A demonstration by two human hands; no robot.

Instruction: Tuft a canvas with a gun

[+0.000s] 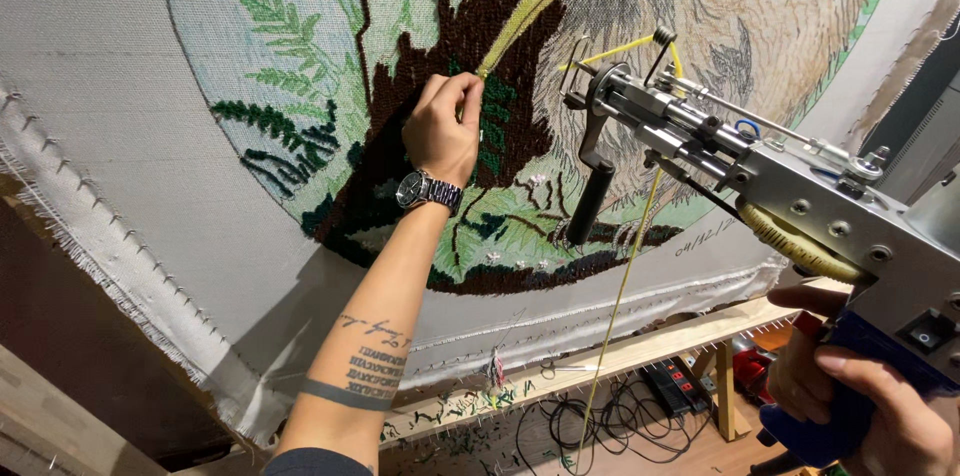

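My left hand (442, 126), with a wristwatch (428, 191) on the wrist, is raised to a stretched tufting cloth (120, 86) and pinches a yellow tufted patch (525, 11) at its lower tip. The cloth carries a printed picture, partly filled with dark brown pile (470, 46) and green pile. My right hand (865, 401) grips the blue handle of a metal tufting gun (760, 176), held away from the cloth at the right. Yellow yarn (625, 276) runs through the gun's front and hangs down.
The cloth is stretched on a wooden frame (640, 346) with rows of tacks along its edges. Below, on the floor, lie black cables (590, 426), a power strip (680, 381) and yarn scraps.
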